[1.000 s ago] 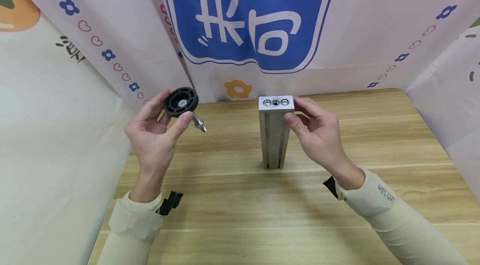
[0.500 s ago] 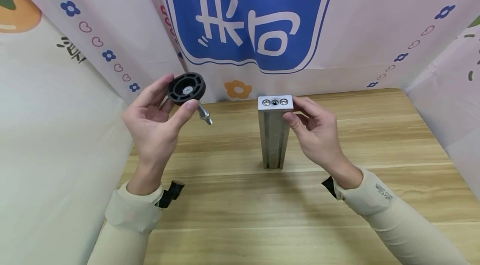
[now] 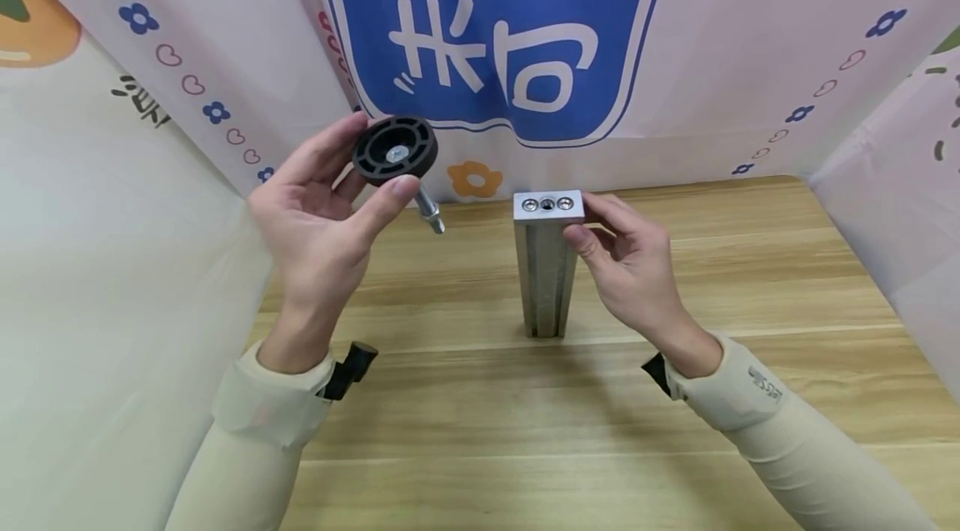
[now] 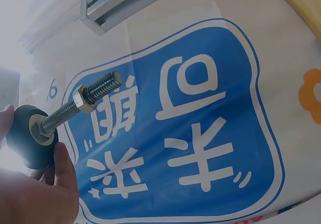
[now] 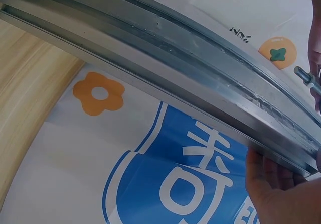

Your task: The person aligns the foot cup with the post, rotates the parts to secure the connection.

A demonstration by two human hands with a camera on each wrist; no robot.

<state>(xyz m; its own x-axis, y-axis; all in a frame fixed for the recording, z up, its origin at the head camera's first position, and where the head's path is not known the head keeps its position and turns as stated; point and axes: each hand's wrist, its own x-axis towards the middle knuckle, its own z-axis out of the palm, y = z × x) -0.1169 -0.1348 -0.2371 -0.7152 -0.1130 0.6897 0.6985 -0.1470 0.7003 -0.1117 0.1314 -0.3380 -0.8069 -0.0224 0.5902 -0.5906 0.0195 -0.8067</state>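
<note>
A black round leveling foot [image 3: 395,151] with a threaded stud is pinched by its rim between the thumb and fingers of my left hand [image 3: 315,222]. Its stud points down and to the right; in the left wrist view a hex nut [image 4: 84,98] sits partway along the threaded stud [image 4: 61,114]. My right hand [image 3: 633,256] grips the top of an upright aluminum profile [image 3: 546,281] standing on the table. On its top lies a metal end plate [image 3: 548,206] with two screws and a hole between them. The foot is apart from the profile, up and to its left.
The wood-grain table [image 3: 465,414] carries the profile near its back. A printed cloth [image 3: 705,81] with a blue sign hangs behind, and pale cloth walls [image 3: 112,281] stand at the sides.
My left hand has moved up and to the right with the leveling foot, bringing it nearer the profile. The right hand and the profile stay in place.
</note>
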